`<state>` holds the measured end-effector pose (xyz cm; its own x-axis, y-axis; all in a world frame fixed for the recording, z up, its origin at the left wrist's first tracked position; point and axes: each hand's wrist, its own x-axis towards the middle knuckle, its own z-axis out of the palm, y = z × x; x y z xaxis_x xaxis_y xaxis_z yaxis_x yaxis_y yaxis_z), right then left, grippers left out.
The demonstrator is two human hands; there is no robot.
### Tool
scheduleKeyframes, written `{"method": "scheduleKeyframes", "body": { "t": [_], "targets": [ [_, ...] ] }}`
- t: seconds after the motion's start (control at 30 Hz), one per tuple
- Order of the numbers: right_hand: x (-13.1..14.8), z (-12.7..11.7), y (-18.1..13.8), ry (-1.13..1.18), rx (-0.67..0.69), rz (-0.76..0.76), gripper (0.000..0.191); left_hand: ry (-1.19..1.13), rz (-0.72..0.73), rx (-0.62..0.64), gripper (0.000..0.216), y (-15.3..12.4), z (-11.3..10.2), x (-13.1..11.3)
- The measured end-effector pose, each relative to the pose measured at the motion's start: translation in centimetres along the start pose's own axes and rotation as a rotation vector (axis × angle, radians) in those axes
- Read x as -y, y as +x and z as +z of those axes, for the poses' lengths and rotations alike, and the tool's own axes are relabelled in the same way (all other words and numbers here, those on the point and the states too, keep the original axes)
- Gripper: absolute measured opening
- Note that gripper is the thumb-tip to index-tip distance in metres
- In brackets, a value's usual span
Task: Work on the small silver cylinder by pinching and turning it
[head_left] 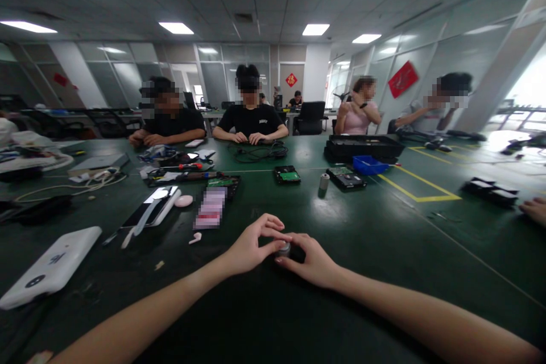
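Note:
Both my hands meet over the green tabletop around a small grey cylinder (pixel 284 249), mostly hidden by the fingers; its exact kind cannot be made out. My left hand (pixel 258 242) is closed on it from the left, thumb against its side and fingers curled over the top. From the right, my right hand (pixel 313 261) curls round it, with thumb low and fingertips touching those of my left hand. Farther off, a similar silvery cylinder (pixel 324 183) stands upright. Left of my hands lies a white earbud (pixel 195 238).
Hard drives (pixel 287 174) with green boards, a blue tray (pixel 369 165) and a black case (pixel 362 148) lie beyond my hands. To the left are a phone (pixel 210 207), a pink case (pixel 183 201), a white device (pixel 51 264) and tools. Several people sit around.

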<state>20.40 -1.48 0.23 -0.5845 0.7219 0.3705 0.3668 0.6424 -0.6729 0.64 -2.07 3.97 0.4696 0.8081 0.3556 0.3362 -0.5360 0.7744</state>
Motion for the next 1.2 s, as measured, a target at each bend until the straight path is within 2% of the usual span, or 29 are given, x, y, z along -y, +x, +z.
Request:
{"method": "scheduleKeyframes", "body": {
  "t": [0.2, 0.43, 0.53, 0.63, 0.77, 0.87, 0.93, 1.03, 1.2],
  "targets": [
    [0.4, -0.2, 0.1, -0.012, 0.002, 0.021, 0.032, 0.02, -0.014, -0.077, 0.009, 0.1, 0.1, 0.3],
    [0.0, 0.0, 0.1, -0.024, 0.0, 0.022, 0.03, 0.007, -0.084, -0.203, 0.024, -0.3, 1.4, 0.0],
    [-0.1, 0.1, 0.1, -0.028, 0.001, 0.016, 0.028, 0.012, -0.048, -0.215, 0.012, -0.3, 1.9, -0.1],
    [-0.1, 0.1, 0.1, -0.024, 0.002, 0.013, 0.032, -0.009, -0.057, -0.265, 0.016, 0.0, 2.0, 0.0],
    [0.2, -0.1, 0.1, -0.018, 0.006, 0.037, 0.034, -0.027, -0.085, -0.405, 0.027, 0.5, 0.6, 1.3],
    [0.5, -0.3, 0.2, -0.001, 0.021, 0.047, 0.033, 0.151, -0.154, -0.482, 0.024, 0.4, -1.0, 3.6],
    [0.6, -0.4, 0.2, -0.003, 0.026, 0.061, 0.033, 0.277, -0.227, -0.435, 0.017, 0.0, -1.7, 5.3],
    [0.8, -0.4, 0.1, -0.013, 0.027, 0.08, 0.034, 0.374, -0.257, -0.348, 0.011, -0.7, -1.8, 7.0],
    [0.9, -0.6, 0.1, -0.006, 0.034, 0.067, 0.034, 0.43, -0.253, -0.35, 0.015, -0.8, -1.8, 7.3]
  ]
}}
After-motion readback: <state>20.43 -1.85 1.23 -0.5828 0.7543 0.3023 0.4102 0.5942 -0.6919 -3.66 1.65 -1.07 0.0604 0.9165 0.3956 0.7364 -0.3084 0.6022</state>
